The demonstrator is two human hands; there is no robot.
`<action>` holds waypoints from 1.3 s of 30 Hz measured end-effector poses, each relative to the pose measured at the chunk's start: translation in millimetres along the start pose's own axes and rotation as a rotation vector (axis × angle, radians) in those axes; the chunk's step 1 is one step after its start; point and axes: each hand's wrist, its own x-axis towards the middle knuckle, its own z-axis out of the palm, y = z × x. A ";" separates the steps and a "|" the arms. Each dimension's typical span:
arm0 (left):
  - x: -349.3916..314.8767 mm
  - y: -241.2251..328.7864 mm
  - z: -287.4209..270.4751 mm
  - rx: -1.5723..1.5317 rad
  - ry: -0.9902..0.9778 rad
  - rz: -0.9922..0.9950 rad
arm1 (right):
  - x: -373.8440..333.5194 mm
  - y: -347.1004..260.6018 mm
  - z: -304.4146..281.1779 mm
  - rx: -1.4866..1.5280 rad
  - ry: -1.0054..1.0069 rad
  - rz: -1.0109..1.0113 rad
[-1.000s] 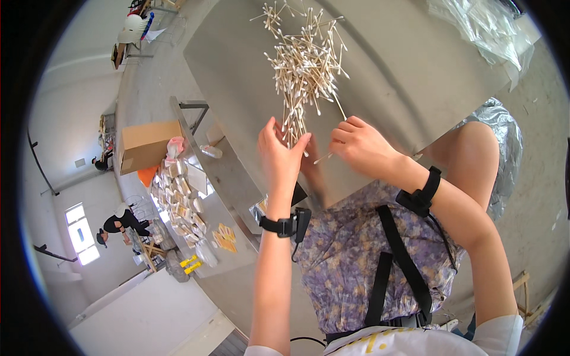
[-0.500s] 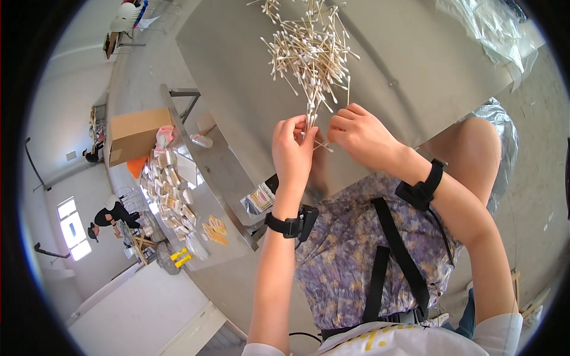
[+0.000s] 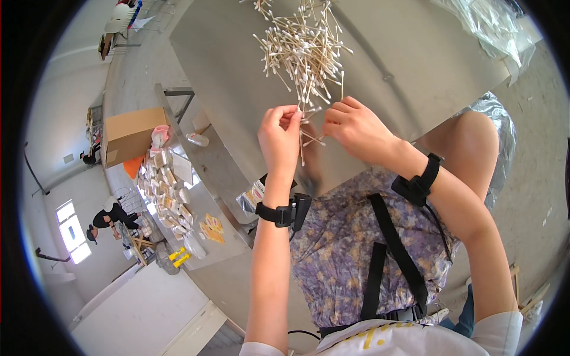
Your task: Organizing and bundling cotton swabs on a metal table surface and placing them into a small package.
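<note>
Pinching: I am watching, through the head camera, the left hand (image 3: 280, 133) working at the near end of a loose heap, its thumb and forefinger meeting at the tips.
Left grip: the fingertips are sitting together right at some swab heads, but I am not making out whether they are clamping on any; I cannot tell.
Right grip: the right hand (image 3: 359, 130) is hovering just beside the left, its fingers curling inward; one swab is standing out past the knuckles, and I cannot tell whether the fingers are gripping it.
Cotton swabs (image 3: 306, 52): they are lying in a tangled heap on the counter, beyond both hands, their white heads pointing every way.
Stray swabs (image 3: 303, 162): a few are crossing one another between the hands, nearer the body than the heap; I cannot tell whether they are resting on metal or hanging from fingers.
Counter (image 3: 436, 65): its bare grey metal is spreading out to the right of the heap, with a clear plastic bag (image 3: 484, 26) lying crumpled at the far right.
Wrists: each is wearing a black band.
Lap: a purple flowered cloth (image 3: 332, 261) is covering it.
Left side: a cardboard box (image 3: 133, 136) is standing beside many small packages (image 3: 169, 190), while a co-worker (image 3: 107, 218) is bending farther off.
</note>
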 end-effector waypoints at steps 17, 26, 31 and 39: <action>-22.2 1.0 -39.8 -0.408 0.238 -0.291 | -1.5 6.3 0.7 -0.041 -0.031 0.045; -67.5 -10.9 -48.0 -0.194 0.307 -0.309 | -2.6 7.5 2.5 -0.054 0.018 0.014; -77.3 -8.6 -36.0 0.026 0.187 -0.386 | -1.1 7.7 5.4 -0.053 0.032 0.006; -59.2 4.0 -2.1 0.230 0.083 -0.239 | -2.7 2.6 6.7 -0.061 -0.001 -0.052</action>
